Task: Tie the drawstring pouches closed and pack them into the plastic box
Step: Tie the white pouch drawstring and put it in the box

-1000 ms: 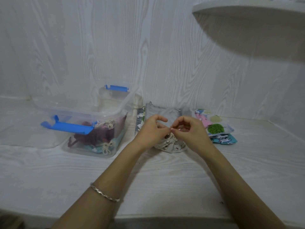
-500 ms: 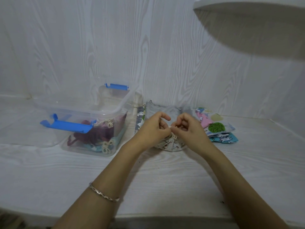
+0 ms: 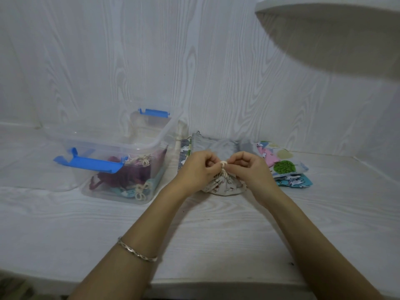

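Two hands working: left hand (image 3: 195,171) and right hand (image 3: 252,169) each pinched the cord (image 3: 223,163) atop the gathered pouch (image 3: 226,187), on the table (image 3: 216,239) near the plastic box (image 3: 155,146). Even outward pulls would likely snug the knot.

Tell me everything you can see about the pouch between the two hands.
The pouch is pale cloth with a small printed pattern, gathered tight at the neck by a cream cord. It sits neck up on the white table, base spread. The left hand and right hand pinch the cord above the neck, one each side.
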{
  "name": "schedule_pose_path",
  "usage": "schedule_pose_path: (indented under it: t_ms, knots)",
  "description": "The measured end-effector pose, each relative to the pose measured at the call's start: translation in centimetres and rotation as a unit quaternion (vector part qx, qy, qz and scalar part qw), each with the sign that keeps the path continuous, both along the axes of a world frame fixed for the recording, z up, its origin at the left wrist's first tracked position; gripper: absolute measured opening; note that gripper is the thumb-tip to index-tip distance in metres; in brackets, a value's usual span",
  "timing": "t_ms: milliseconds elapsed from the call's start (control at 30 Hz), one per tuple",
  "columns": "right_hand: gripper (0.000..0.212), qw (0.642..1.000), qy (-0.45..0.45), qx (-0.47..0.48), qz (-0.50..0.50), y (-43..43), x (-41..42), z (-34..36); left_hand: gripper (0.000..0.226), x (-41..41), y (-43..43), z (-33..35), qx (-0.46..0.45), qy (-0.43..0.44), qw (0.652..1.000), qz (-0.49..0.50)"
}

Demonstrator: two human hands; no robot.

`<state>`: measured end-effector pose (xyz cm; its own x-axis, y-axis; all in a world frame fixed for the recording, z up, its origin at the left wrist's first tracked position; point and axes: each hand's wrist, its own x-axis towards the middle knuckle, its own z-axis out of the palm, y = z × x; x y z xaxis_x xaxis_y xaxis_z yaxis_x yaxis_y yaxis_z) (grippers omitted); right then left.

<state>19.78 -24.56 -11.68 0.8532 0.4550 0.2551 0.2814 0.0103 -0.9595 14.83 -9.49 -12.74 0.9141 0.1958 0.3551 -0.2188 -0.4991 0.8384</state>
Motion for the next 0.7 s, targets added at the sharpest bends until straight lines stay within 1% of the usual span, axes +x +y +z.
schedule_pose_path:
  t_ms: [67,133,200,267,333,433,467,567,633,700]
  knots:
    - [0.012,0.994,-0.087,-0.050,-0.041,0.1,-0.1,-0.1,0.019,-0.1,-0.1,0.0,-0.012,0.015,1.000,-0.009]
    - [0.015,0.981,-0.164,-0.080,-0.067,0.1,0.0,-0.2,0.020,-0.3,-0.2,0.2,-0.028,0.018,0.999,-0.009]
    - [0.018,0.972,-0.209,-0.088,-0.067,-0.2,0.2,-0.1,0.024,-0.5,-0.3,0.5,-0.049,0.017,0.999,-0.013]
    - [0.014,0.975,-0.201,-0.084,-0.045,-0.4,0.2,0.0,0.026,-0.7,-0.5,0.8,-0.071,0.019,0.997,-0.012]
    - [0.008,0.979,-0.185,-0.084,-0.031,-0.5,0.2,0.1,0.023,-0.8,-0.5,0.9,-0.091,0.024,0.995,-0.009]
    - [0.010,0.974,-0.198,-0.093,-0.053,-0.6,0.6,0.1,0.013,-1.0,-0.5,1.0,-0.130,0.033,0.990,-0.036]
    - [0.010,0.972,-0.204,-0.103,-0.061,-0.7,0.9,0.1,0.014,-1.0,-0.5,1.0,-0.138,0.035,0.989,-0.045]
    - [0.006,0.954,-0.238,-0.165,-0.078,-1.1,1.5,0.0,0.013,-1.1,-0.2,1.0,-0.111,0.031,0.993,-0.031]
    - [0.006,0.939,-0.261,-0.203,-0.091,-1.5,1.9,0.1,0.009,-1.0,0.2,1.0,-0.074,0.028,0.997,0.006]
    - [0.006,0.934,-0.264,-0.220,-0.094,-1.9,2.1,0.3,0.010,-0.8,0.7,0.9,-0.042,0.030,0.998,0.040]
